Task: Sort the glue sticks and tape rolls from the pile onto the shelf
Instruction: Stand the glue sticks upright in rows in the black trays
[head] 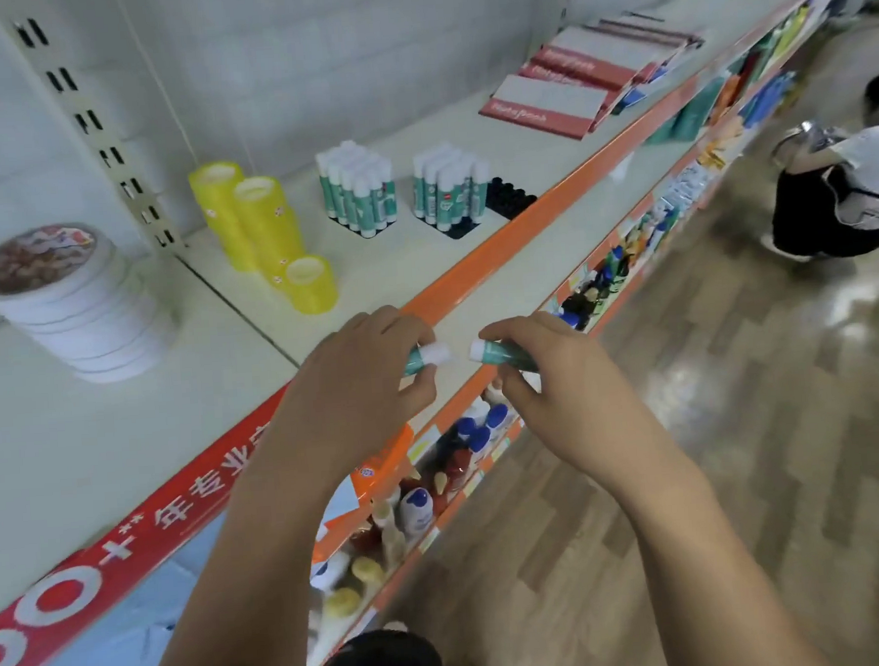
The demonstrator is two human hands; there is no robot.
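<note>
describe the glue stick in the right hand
The glue stick has a teal, plastic-looking body and a white cap, which is on. It lies roughly level in front of the shelf, cap pointing left toward the other stick in the left hand, a small gap between them. The right hand grips its body; its far end is hidden.

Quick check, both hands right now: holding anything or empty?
Left hand: grips a glue stick, white cap toward the right.
Right hand: grips another glue stick, white cap toward the left.
</note>
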